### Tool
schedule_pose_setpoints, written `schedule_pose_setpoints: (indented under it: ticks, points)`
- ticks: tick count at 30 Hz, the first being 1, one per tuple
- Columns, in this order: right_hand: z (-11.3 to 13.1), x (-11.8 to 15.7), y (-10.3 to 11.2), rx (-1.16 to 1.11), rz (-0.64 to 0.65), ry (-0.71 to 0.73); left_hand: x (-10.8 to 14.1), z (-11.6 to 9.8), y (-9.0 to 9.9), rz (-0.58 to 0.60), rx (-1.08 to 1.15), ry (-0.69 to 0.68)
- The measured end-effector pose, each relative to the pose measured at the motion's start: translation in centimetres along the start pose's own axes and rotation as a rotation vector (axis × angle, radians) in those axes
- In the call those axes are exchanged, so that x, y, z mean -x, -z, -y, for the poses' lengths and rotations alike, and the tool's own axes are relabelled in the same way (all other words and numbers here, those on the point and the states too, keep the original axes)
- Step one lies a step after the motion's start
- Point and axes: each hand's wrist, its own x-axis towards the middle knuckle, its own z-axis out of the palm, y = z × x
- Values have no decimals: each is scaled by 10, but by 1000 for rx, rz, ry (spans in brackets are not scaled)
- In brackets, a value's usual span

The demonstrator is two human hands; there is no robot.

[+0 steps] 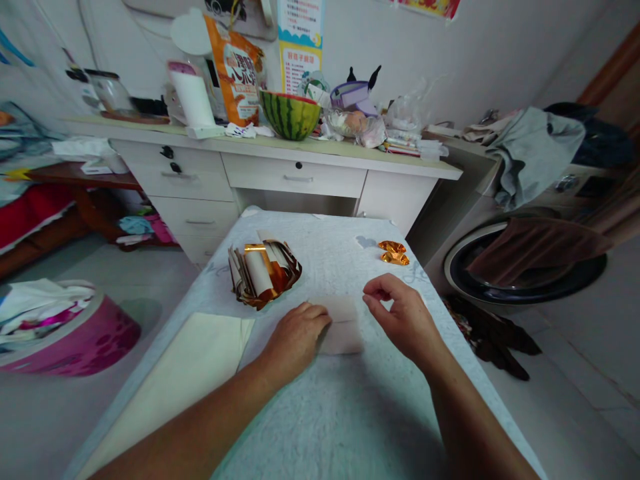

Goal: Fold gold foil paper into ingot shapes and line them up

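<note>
On the table a small, pale, thin paper (341, 327) lies flat, with a crease or fold edge running across it. My left hand (299, 339) rests on its left side, fingers together and bent over the edge, holding it against the tabletop; the thumb is mostly hidden. Just right of the paper hovers my right hand (403, 320), its thumb and index tips close together in a loop with nothing visible in them. Beyond my left hand is a bundle of gold foil and pale paper pieces (261, 270). Two folded gold foil pieces (393, 253) sit at the far right.
A large cream sheet (200, 360) covers the table's left side. Behind stands a white desk (295, 175) bearing a watermelon-patterned bowl (290, 115) and an orange snack bag (237, 77). A pink bin (95, 333) is at left, a washing machine (475, 200) at right.
</note>
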Motion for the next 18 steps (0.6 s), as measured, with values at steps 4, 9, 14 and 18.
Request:
schedule_pose_setpoints:
  ticks: [4, 9, 14, 18]
  points:
    - [5, 14, 1, 133, 334, 102, 1, -4, 5, 0, 16, 12]
    - [-15, 30, -16, 292, 514, 194, 2, -7, 11, 28, 31, 23]
    - [-25, 35, -25, 278, 469, 174, 3, -9, 17, 51, 46, 35]
    - [-30, 33, -28, 163, 386, 160, 5, -10, 20, 70, 57, 42]
